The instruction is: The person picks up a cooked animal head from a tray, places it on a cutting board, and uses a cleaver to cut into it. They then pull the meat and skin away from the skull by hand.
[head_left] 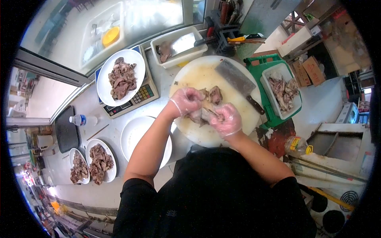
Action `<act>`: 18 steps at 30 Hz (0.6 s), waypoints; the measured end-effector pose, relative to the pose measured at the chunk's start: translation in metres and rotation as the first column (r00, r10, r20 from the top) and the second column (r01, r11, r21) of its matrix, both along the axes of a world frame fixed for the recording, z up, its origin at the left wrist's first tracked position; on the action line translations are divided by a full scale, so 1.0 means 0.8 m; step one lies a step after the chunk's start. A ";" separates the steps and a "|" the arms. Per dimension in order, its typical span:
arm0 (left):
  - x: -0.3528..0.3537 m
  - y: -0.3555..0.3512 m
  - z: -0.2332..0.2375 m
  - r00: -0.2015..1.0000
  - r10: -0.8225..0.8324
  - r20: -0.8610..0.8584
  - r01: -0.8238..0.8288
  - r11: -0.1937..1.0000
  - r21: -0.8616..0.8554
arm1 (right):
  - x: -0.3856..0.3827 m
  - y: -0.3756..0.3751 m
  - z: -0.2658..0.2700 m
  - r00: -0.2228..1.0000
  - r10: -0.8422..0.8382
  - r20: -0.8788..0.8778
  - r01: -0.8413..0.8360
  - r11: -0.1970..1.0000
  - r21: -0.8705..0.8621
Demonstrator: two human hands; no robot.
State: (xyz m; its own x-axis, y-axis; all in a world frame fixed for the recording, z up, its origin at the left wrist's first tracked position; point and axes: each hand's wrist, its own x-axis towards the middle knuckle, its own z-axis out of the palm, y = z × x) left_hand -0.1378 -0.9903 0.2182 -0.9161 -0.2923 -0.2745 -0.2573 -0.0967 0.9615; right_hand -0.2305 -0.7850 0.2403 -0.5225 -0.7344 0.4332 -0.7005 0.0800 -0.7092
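Observation:
Over a round white cutting board (pixel 190 73), my left hand (pixel 187 102) and my right hand (pixel 227 120), both in clear plastic gloves, pinch a piece of cooked meat (pixel 206 105) from either side. The fingers of both hands are closed on it. A chunk of meat (pixel 215 95) lies just beyond the fingertips, and part of the held piece is hidden by the gloves. Flat on the board's far right side rests a cleaver (pixel 237 76), its dark handle at the right edge.
Left of the board, a plate of sliced meat (pixel 122 79) sits on a scale (pixel 143 93). A white plate (pixel 129 137) is partly under my left arm. Two smaller plates of meat (pixel 101 162) stand farther left. At right is a tub of bones (pixel 282 89); behind, a bin with another blade (pixel 182 44).

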 end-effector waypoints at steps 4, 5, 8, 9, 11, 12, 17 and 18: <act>0.002 0.004 0.006 0.999 0.044 0.012 -0.044 0.998 -0.051 | 0.002 -0.003 0.004 1.000 0.006 0.009 -0.006 1.000 -0.019; 0.002 0.006 0.011 0.998 0.057 0.031 -0.054 0.994 -0.096 | 0.003 -0.003 0.004 1.000 -0.004 0.016 0.004 1.000 -0.013; 0.001 0.005 0.013 0.996 0.068 0.061 -0.065 0.997 -0.043 | 0.000 -0.003 0.003 0.998 0.007 -0.059 -0.008 1.000 -0.007; 0.001 0.005 0.011 0.996 0.070 0.060 -0.067 0.997 -0.044 | 0.000 -0.002 0.003 0.998 0.009 -0.060 -0.010 1.000 -0.008; 0.000 0.004 0.006 0.997 0.069 0.021 -0.067 0.995 -0.071 | -0.002 -0.003 0.003 0.999 0.024 -0.047 -0.024 1.000 0.003; 0.000 0.004 0.005 0.997 0.070 0.019 -0.068 0.995 -0.072 | -0.002 -0.003 0.002 0.999 0.024 -0.049 -0.024 1.000 0.002; -0.003 0.002 0.011 0.999 0.043 0.034 -0.038 0.992 -0.116 | -0.004 0.000 0.004 0.999 0.038 -0.032 -0.035 0.996 0.085; -0.004 0.001 0.009 0.999 0.042 0.034 -0.038 0.993 -0.114 | -0.005 0.001 0.003 0.999 0.037 -0.032 -0.034 0.996 0.088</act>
